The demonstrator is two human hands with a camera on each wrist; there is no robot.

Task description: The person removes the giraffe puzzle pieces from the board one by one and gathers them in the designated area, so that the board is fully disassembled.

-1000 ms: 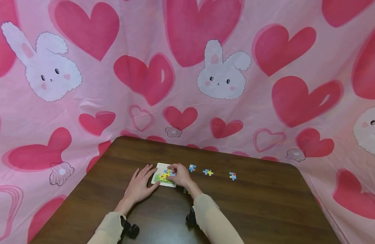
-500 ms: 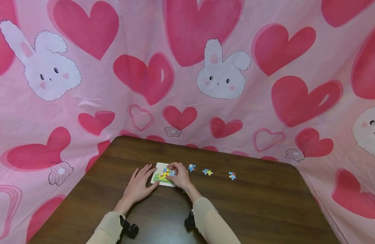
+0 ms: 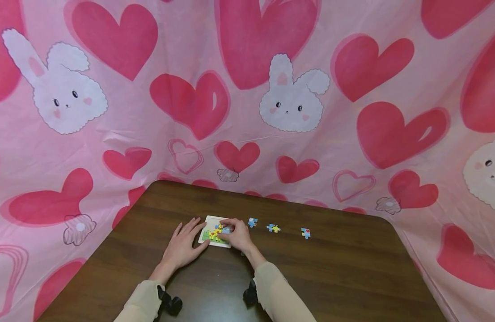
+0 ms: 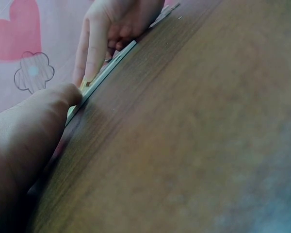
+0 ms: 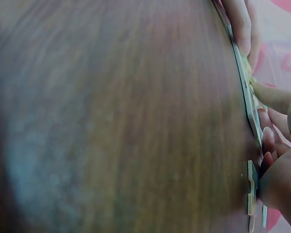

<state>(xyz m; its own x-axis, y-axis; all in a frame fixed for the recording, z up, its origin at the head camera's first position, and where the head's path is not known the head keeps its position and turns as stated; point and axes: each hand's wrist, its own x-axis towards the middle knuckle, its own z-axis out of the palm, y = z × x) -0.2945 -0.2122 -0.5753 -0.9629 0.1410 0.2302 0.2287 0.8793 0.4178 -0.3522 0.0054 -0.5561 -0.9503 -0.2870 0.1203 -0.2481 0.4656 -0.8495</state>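
A small white-rimmed puzzle tray (image 3: 213, 218) lies on the table, partly filled with a yellow giraffe picture (image 3: 215, 233) on green and blue. My left hand (image 3: 184, 245) rests at its left side, fingers spread and nearly straight, the thumb on the near rim. Over the tray's right half, my right hand (image 3: 239, 235) pinches a blue puzzle piece (image 3: 227, 229) between thumb and index finger, close down on the picture. Its remaining fingers curl beside the tray and hide that corner. In the left wrist view the tray's edge (image 4: 104, 74) shows beneath both hands.
To the right lie three loose jigsaw pieces: a blue one (image 3: 253, 222), a blue and yellow one (image 3: 273, 228) and one with a red spot (image 3: 306, 233). Another piece (image 5: 251, 187) lies beneath the right wrist. A pink heart-patterned cloth (image 3: 247, 112) hangs behind the brown table (image 3: 352, 268).
My right hand has shifted slightly left and covers more of the tray's right side, with the blue puzzle piece lying flatter under its fingers. The left hand stays in place.
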